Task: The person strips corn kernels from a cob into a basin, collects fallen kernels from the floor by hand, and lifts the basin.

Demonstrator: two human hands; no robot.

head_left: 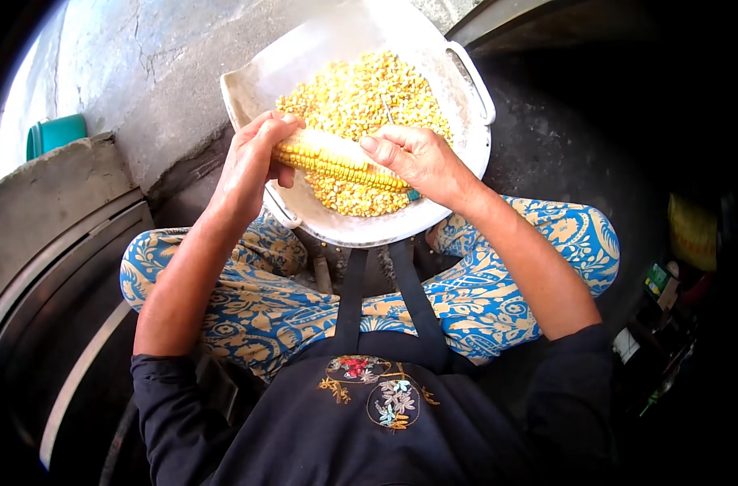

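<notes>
A corn cob (337, 164) lies crosswise between my hands, partly stripped along its upper side, with rows of yellow kernels on the lower side. My left hand (260, 154) is closed around its left end. At the other end, my right hand (418, 162) grips it with the thumb laid along the top. Beneath the cob stands a white plastic tub (369, 231) holding loose corn kernels (369, 93). A thin, pale object pokes up from the kernels near my right hand, and a bit of teal shows below that hand; I cannot make out what they are.
The tub stands before my knees, its handle (474, 81) at the upper right. A teal container (57, 136) rests on a concrete ledge (61, 190) at the left. Dark floor (539, 138) lies to the right, with several small items in shadow beyond it.
</notes>
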